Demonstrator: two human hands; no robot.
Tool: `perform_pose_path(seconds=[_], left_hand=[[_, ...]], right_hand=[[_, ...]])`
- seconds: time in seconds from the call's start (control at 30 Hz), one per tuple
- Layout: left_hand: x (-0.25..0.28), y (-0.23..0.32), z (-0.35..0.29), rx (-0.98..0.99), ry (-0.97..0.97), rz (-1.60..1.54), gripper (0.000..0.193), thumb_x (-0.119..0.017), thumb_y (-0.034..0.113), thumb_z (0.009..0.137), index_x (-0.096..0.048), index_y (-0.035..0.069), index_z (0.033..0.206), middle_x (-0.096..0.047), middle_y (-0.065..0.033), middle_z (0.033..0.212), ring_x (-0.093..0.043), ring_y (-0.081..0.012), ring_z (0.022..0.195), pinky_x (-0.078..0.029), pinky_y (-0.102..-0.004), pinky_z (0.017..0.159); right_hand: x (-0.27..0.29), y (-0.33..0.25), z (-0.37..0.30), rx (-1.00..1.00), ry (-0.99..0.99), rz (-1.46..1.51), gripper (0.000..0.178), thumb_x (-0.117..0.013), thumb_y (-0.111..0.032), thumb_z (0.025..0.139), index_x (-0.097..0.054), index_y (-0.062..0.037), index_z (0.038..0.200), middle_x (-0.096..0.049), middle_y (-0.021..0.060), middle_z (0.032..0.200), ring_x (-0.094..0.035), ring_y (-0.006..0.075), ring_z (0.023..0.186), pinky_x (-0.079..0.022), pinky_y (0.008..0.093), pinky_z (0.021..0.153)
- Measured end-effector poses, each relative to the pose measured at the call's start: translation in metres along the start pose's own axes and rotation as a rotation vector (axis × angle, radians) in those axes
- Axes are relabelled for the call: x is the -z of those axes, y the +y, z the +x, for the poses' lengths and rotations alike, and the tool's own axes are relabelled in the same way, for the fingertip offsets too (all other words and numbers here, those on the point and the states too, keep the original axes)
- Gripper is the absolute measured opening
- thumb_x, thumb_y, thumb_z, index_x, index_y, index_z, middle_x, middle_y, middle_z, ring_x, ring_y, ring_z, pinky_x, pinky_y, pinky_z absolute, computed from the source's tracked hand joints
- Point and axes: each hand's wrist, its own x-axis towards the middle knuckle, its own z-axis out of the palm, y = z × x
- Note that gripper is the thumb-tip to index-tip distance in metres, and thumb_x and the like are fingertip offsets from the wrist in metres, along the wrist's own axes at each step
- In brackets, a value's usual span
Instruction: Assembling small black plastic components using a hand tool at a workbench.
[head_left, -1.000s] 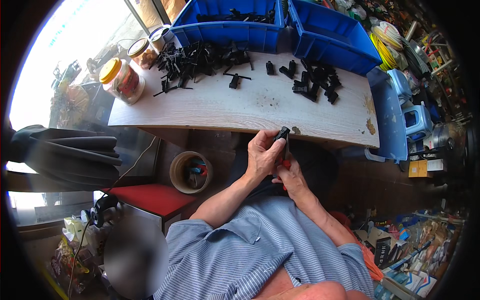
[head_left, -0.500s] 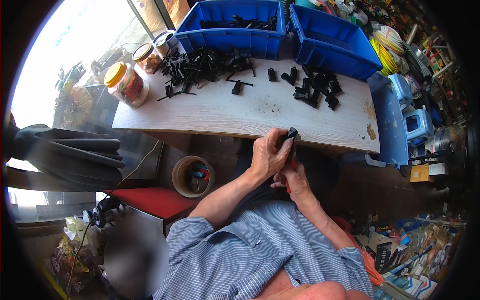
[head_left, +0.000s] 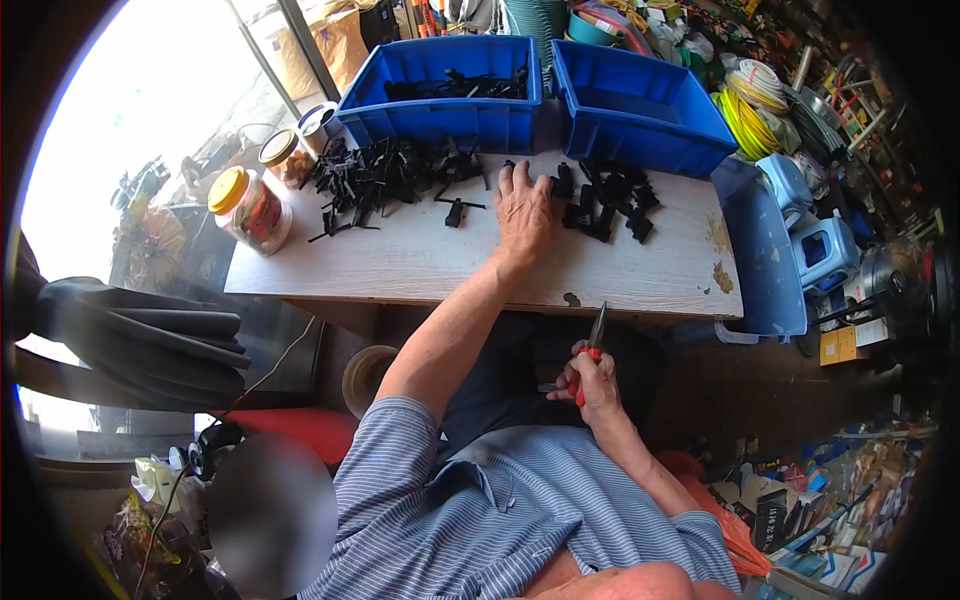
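My left hand [head_left: 525, 215] reaches over the white table, palm down, fingers slightly bent and apart. Its fingertips are at a small black plastic part [head_left: 509, 164], which they partly cover; a firm grip does not show. Low in front of the table edge, my right hand [head_left: 598, 385] is closed round the red handles of long-nose pliers [head_left: 597, 335], their metal jaws pointing up toward the table. Several black parts [head_left: 610, 195] lie in a group to the right of my left hand. To its left sits one black part with thin arms [head_left: 456, 212], near a heap of similar pieces [head_left: 375, 180].
Two blue bins stand at the table's back, the left bin [head_left: 435, 125] holding black parts, the right bin [head_left: 645, 135] beside it. A yellow-lidded jar [head_left: 250, 210] is at the table's left. A round bucket [head_left: 362, 382] and a blue tub [head_left: 765, 280] stand below.
My left hand has left the pliers and moved forward onto the table; the dark part it held is no longer at the jaws. My right hand keeps the pliers, now lower and apart.
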Motion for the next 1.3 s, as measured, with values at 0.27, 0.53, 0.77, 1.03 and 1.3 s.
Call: perform_pose_path(seconds=[0.27,0.53,0.77,1.03,1.3], left_hand=[[-0.052,0.022,0.01,0.045,-0.072,-0.34,0.029,-0.061,0.015,0.088,-0.061,0.002,0.114,-0.059,-0.0224,0.122,-0.051,-0.0422,0.118,-0.039,-0.05,0.105],[-0.072,0.087,0.015,0.027,-0.094,-0.295,0.05,-0.066,0.03,0.088,-0.053,0.0,0.126,-0.046,-0.0282,0.132,-0.041,-0.0498,0.124,-0.036,-0.0552,0.106],[-0.064,0.091,0.014,0.065,0.018,-0.454,0.045,-0.067,0.028,0.088,-0.055,0.002,0.123,-0.051,-0.0241,0.13,-0.045,-0.045,0.123,-0.039,-0.0523,0.103],[0.064,-0.012,-0.019,0.112,-0.013,-0.059,0.034,-0.07,0.01,0.079,-0.063,0.005,0.112,-0.058,-0.0189,0.125,-0.054,-0.0386,0.11,-0.047,-0.0472,0.092],[0.069,-0.078,-0.033,0.194,-0.154,0.192,0.031,-0.068,0.015,0.078,-0.066,0.013,0.109,-0.062,-0.0102,0.103,-0.061,-0.032,0.098,-0.054,-0.0419,0.077]], right_hand=[[0.013,0.008,0.009,-0.007,-0.095,0.042,0.029,-0.058,-0.023,0.086,-0.052,-0.004,0.108,-0.052,0.0049,0.069,-0.059,0.0163,0.062,-0.06,0.0382,0.056],[0.016,0.008,0.01,-0.019,-0.203,0.0,0.025,-0.057,-0.019,0.088,-0.051,-0.004,0.107,-0.056,0.0049,0.064,-0.062,0.0152,0.056,-0.061,0.04,0.056],[0.015,0.006,0.007,-0.064,-0.25,-0.013,0.013,-0.056,-0.012,0.089,-0.055,-0.0062,0.1,-0.054,0.0044,0.062,-0.057,0.0139,0.05,-0.059,0.034,0.052],[0.013,0.001,0.008,-0.058,-0.273,-0.031,0.009,-0.053,-0.014,0.089,-0.053,-0.0049,0.091,-0.047,0.0036,0.06,-0.049,0.0139,0.05,-0.06,0.0412,0.058],[0.02,0.023,0.021,-0.077,-0.377,0.0,0.005,-0.052,-0.011,0.09,-0.053,-0.0062,0.093,-0.048,0.0035,0.062,-0.05,0.0146,0.051,-0.06,0.0423,0.056]])
